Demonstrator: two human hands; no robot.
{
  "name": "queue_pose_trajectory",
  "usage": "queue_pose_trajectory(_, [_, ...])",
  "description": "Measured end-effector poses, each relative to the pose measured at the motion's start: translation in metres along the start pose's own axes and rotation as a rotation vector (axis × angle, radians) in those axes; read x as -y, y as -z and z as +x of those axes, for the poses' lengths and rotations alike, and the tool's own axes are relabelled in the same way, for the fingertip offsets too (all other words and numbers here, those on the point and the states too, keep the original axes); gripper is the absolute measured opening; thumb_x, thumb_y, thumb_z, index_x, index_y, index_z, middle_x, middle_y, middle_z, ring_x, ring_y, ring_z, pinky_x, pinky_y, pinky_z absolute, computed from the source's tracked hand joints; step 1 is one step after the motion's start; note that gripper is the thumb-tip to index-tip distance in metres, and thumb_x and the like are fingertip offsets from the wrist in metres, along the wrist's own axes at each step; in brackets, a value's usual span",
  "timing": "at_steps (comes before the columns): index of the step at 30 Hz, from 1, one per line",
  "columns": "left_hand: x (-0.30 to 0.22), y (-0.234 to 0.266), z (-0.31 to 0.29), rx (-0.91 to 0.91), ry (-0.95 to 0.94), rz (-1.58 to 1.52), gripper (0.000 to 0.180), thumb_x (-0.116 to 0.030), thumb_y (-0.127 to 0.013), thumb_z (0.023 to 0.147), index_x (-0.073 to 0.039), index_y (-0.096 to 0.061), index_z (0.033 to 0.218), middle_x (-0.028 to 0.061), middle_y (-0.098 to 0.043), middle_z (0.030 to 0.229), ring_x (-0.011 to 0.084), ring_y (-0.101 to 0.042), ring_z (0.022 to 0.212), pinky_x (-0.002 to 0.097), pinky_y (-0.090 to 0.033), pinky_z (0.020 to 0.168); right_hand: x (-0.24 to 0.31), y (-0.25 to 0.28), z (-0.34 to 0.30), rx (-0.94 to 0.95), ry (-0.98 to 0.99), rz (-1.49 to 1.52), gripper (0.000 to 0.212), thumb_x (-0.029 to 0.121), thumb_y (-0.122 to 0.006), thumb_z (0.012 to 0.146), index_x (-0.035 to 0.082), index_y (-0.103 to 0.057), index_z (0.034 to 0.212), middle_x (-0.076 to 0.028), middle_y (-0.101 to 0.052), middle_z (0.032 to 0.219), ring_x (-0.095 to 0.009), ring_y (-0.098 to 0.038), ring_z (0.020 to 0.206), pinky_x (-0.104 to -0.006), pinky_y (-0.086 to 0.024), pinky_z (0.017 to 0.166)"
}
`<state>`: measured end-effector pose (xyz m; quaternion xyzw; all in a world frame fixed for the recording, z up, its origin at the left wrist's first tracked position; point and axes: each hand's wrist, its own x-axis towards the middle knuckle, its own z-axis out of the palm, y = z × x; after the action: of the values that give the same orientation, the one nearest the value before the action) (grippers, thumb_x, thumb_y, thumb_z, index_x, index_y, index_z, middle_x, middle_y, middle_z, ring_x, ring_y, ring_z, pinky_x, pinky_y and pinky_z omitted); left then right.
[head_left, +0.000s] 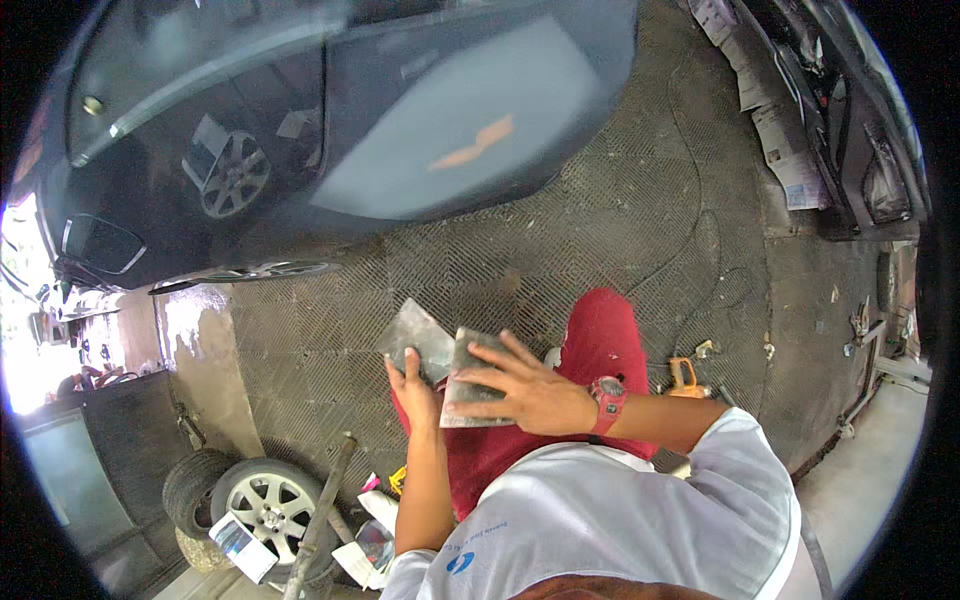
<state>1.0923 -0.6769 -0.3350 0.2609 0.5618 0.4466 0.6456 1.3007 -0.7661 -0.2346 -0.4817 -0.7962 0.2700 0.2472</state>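
My left hand (416, 392) is closed at the lower edge of a flat grey sheet (416, 334) with pale smears, its thumb and a finger pointing up. Just to the right is a second, darker grey rectangular sheet (480, 413) with a light lower edge. My right hand (522, 388) lies over that one, fingers spread across its face; the underside of the grip is hidden. Both pieces are held side by side above my red-trousered lap (500, 455). Their exact kind cannot be made out.
Ahead stands a dark car (380, 110) with a dull grey patch (470, 120) and orange spot. A car part (850, 130) with newspaper is at far right. Wheels (265, 505) and a wooden bar (325, 510) lie lower left; an orange-handled tool (685, 378) sits right on the ribbed floor (620, 230).
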Motion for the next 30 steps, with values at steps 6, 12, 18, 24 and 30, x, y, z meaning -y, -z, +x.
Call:
queue_pose_trajectory(6, [-0.108,-0.061,-0.081,0.140,0.081,-0.184,0.041,-0.013,-0.066,0.101,-0.008,-0.055,0.140,0.0064,-0.065,0.130,0.0225,-0.065,0.116,0.0396,-0.054,0.101,0.047,0.064,-0.006,0.008,-0.269,-0.133,0.066,0.011,-0.063,0.090,0.014,-0.042,0.153,-0.025,-0.045,0.146,-0.051,-0.056,0.130,-0.0505,-0.060,0.094])
queue_pose_trajectory(12, [-0.227,-0.083,-0.163,0.178,0.331,-0.063,0.041,-0.014,-0.066,0.100,-0.009,-0.057,0.139,0.0063,-0.065,0.132,0.0214,-0.063,0.121,0.0414,-0.053,0.103,0.142,0.196,0.016,0.032,-0.569,0.230,0.072,0.002,-0.064,0.088,0.012,-0.039,0.155,-0.023,-0.047,0.146,-0.039,-0.052,0.138,-0.0454,-0.053,0.105])
queue_pose_trajectory(18, [-0.338,-0.097,-0.212,-0.021,0.121,-0.124,0.055,-0.017,-0.064,0.102,-0.003,-0.045,0.151,0.0115,-0.056,0.145,0.0258,-0.055,0.132,0.0418,-0.045,0.111,0.226,0.243,0.046,-0.233,-0.779,1.288,0.060,-0.002,-0.063,0.093,0.006,-0.046,0.151,-0.013,-0.059,0.142,-0.027,-0.059,0.131,-0.0384,-0.043,0.114])
queue_pose_trajectory(24, [-0.402,-0.066,-0.235,0.060,-0.257,-0.007,0.070,-0.026,-0.068,0.102,0.002,-0.036,0.158,0.0168,-0.051,0.152,0.0269,-0.051,0.137,0.0397,-0.037,0.117,0.283,0.301,0.067,0.249,-0.575,0.697,0.053,0.013,-0.067,0.096,-0.003,-0.053,0.145,-0.013,-0.067,0.135,-0.021,-0.065,0.117,-0.0344,-0.050,0.103])
queue_pose_trajectory(30, [-0.421,-0.040,-0.285,0.441,0.106,-0.065,0.067,-0.020,-0.074,0.097,0.001,-0.044,0.154,0.0118,-0.061,0.142,0.0209,-0.058,0.129,0.0340,-0.043,0.112,0.255,0.327,0.102,-0.205,-0.408,1.278,0.048,0.009,-0.074,0.093,-0.003,-0.059,0.136,-0.007,-0.068,0.127,-0.016,-0.063,0.115,-0.0344,-0.049,0.103])
